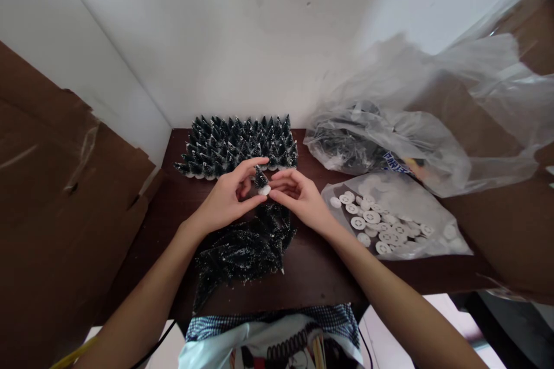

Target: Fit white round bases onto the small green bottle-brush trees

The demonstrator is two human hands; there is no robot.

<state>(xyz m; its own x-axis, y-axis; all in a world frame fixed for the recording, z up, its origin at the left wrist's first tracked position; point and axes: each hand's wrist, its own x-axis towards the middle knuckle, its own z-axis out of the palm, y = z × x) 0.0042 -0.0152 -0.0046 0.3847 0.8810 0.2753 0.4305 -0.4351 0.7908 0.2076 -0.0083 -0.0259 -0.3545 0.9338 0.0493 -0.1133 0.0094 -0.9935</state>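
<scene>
Between my two hands stands a miniature bottle-brush tree (260, 177), dark green with white-frosted tips and a round white base (264, 190). My left hand (231, 195) is closed around it, with the thumb at the base and the index finger by the tip. From the other side, the thumb and fingers of my right hand (300, 196) pinch the base. Behind the hands, rows of similar trees (242, 141) stand packed together on white bases. Loose dark green trees (244, 251) lie in a heap below my hands; no bases show on them.
On the right of the dark brown table (320, 282), a clear bag (415, 207) holds several white slotted discs (371, 217). Behind it lies a larger plastic bag (346, 132) with dark contents. Cardboard (56, 184) borders the left side, and a white wall (242, 40) rises behind.
</scene>
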